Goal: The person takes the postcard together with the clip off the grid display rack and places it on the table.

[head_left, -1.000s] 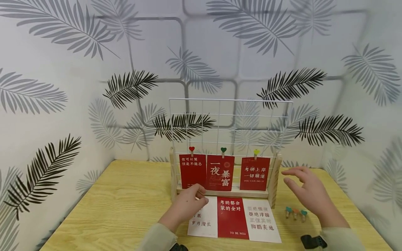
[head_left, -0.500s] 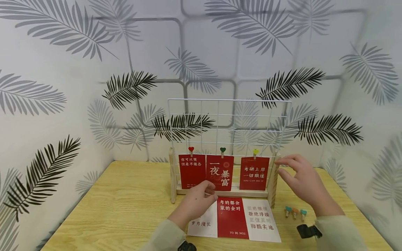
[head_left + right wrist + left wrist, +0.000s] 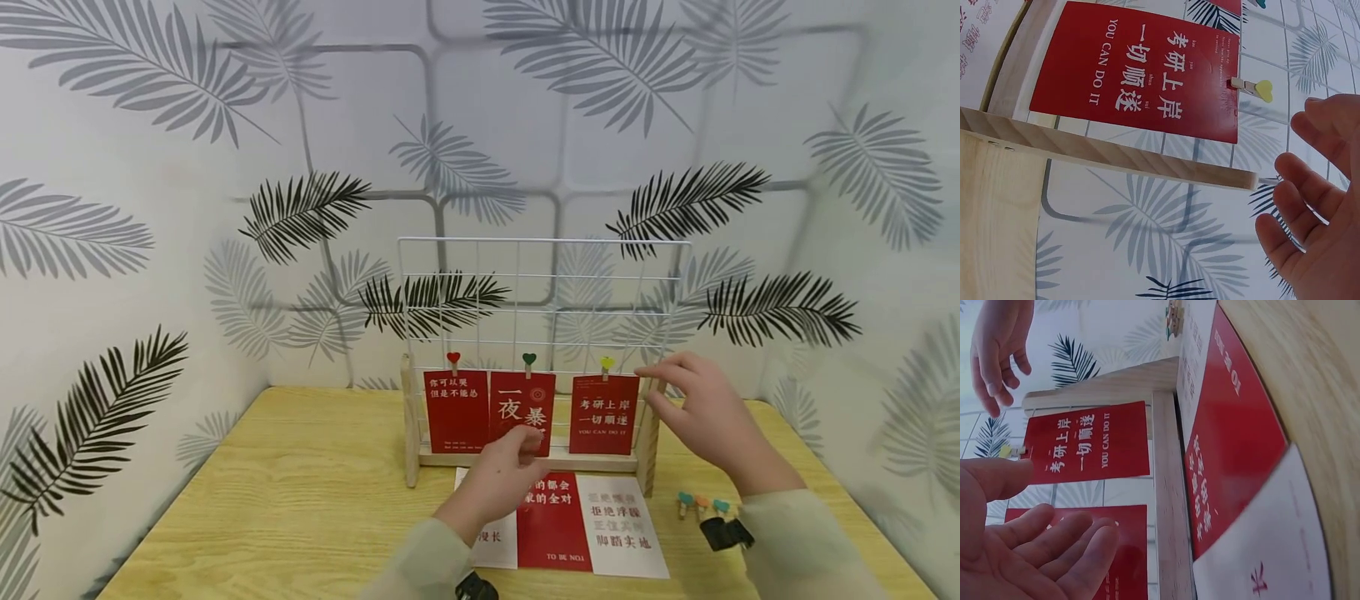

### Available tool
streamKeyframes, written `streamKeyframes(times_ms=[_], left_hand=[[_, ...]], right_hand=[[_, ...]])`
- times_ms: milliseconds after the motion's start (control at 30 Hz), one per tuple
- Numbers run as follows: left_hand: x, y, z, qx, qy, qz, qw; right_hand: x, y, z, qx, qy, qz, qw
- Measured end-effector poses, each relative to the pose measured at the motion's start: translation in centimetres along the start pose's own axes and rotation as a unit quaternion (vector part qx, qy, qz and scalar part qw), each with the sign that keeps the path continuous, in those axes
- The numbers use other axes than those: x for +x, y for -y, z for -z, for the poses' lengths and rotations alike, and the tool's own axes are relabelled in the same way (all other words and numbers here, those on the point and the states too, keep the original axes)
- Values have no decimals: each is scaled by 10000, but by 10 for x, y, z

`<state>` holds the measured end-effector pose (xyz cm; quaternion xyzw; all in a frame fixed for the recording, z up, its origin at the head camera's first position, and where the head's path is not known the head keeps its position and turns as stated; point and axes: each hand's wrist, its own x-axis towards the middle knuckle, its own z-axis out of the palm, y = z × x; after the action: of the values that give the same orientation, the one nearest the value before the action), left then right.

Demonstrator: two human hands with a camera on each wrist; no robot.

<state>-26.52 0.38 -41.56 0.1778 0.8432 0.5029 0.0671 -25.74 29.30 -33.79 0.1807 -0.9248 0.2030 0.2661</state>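
Three red cards hang on a white wire grid (image 3: pixel 555 292) with a wooden stand. A red heart clip (image 3: pixel 453 358) holds the left card (image 3: pixel 455 417), a green heart clip (image 3: pixel 529 361) the middle card (image 3: pixel 510 387), and a yellow heart clip (image 3: pixel 1264 91) the right card (image 3: pixel 602 417). My right hand (image 3: pixel 701 408), holding nothing, is by the stand's right post (image 3: pixel 1147 157), close to the yellow clip. My left hand (image 3: pixel 498 479) hovers before the middle card with relaxed fingers (image 3: pixel 1094 562), and partly hides the flat cards below it.
On the yellow wood-grain table (image 3: pixel 315 483), a white card (image 3: pixel 491 546), a red card (image 3: pixel 553 533) and another white card (image 3: pixel 624 533) lie side by side before the stand. Three small heart clips (image 3: pixel 701 505) lie to the right, partly behind the wrist strap.
My left hand has moved right and slightly up, from the left flat card to before the middle hanging card. My right hand has moved left and up, toward the yellow clip.
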Motion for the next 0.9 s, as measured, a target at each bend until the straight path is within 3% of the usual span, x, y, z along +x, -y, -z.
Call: streamKeyframes(times_ms=[300, 733, 900], left_hand=[[11, -13, -16, -392, -44, 98, 9992], [28, -25, -30, -539, -128, 304, 9980], [36, -28, -34, -333, -220, 271, 9988]], right_hand=[[15, 10, -1, -282, 397, -120, 9987], [34, 14, -7, -831, 678, -90, 9942], [39, 13, -9, -1202, 726, 3, 9901]])
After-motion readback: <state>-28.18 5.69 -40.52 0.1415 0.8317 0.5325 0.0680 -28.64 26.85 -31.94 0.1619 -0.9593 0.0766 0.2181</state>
